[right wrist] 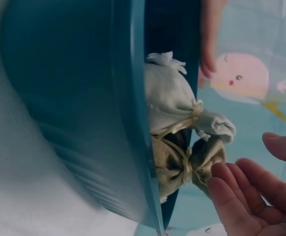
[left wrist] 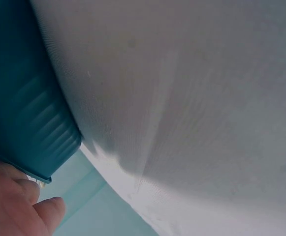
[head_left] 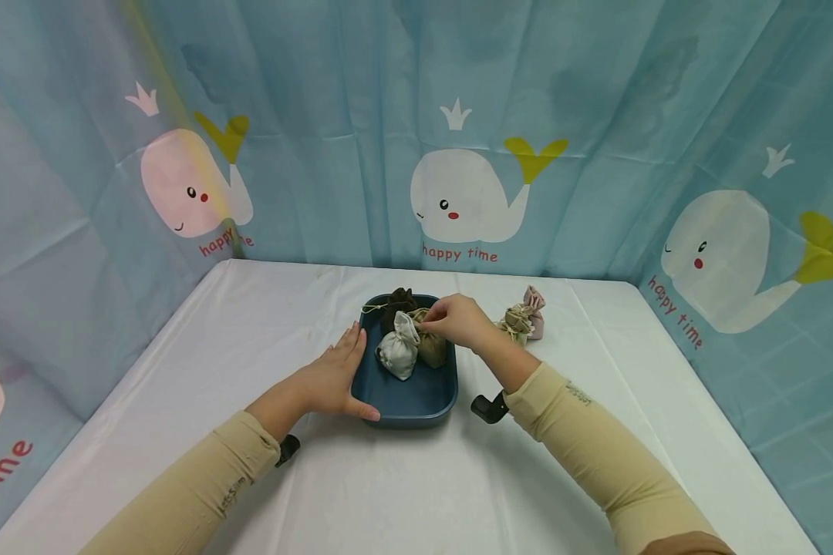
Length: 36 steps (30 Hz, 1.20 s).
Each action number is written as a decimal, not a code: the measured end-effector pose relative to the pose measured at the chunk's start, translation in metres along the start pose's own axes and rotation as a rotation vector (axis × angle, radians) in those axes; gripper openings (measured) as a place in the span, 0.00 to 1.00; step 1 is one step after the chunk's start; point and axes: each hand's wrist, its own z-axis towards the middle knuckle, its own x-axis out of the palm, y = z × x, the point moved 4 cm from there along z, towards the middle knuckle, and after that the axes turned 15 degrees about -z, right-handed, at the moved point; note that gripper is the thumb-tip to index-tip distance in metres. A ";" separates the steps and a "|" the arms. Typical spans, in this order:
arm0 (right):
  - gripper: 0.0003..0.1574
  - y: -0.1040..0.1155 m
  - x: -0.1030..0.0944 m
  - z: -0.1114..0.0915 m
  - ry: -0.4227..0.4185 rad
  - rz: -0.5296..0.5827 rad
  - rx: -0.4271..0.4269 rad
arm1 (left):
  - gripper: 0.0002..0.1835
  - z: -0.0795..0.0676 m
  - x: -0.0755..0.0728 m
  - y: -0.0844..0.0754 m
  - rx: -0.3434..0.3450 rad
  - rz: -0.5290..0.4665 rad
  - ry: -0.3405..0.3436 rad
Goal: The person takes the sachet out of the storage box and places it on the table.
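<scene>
A blue bin (head_left: 406, 422) stands on the white table, with several drawstring pouches gathered in its far half. My left hand (head_left: 333, 374) rests along the bin's left side, fingers straight at the rim and thumb at the near corner. Over the right rim, my right hand (head_left: 461, 320) reaches to the top of an olive-brown pouch (right wrist: 168, 167). Its fingers overlap that pouch's gathered top in the right wrist view, while the thumb (right wrist: 284, 149) is held apart. Beside it sits a pale grey pouch (head_left: 398, 354), tied with cord. A dark brown pouch (head_left: 397, 307) lies behind them.
Right of the bin on the cloth are a pink pouch (head_left: 536, 312) and a tan pouch (head_left: 517, 322), partly behind my right forearm. A blue curtain (head_left: 319, 169) with whale prints surrounds the table on the far side and both flanks. Black wrist mounts (head_left: 489, 408) jut below my wrists.
</scene>
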 end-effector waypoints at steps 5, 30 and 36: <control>0.10 0.002 0.004 0.002 0.019 -0.016 0.004 | 0.73 -0.001 -0.001 -0.001 -0.005 -0.001 0.002; 0.10 0.007 0.019 0.006 0.120 -0.008 -0.002 | 0.72 0.000 0.000 0.001 0.008 -0.001 -0.006; 0.11 0.010 0.022 0.006 0.125 -0.013 -0.015 | 0.72 -0.001 -0.001 0.000 0.015 0.003 -0.006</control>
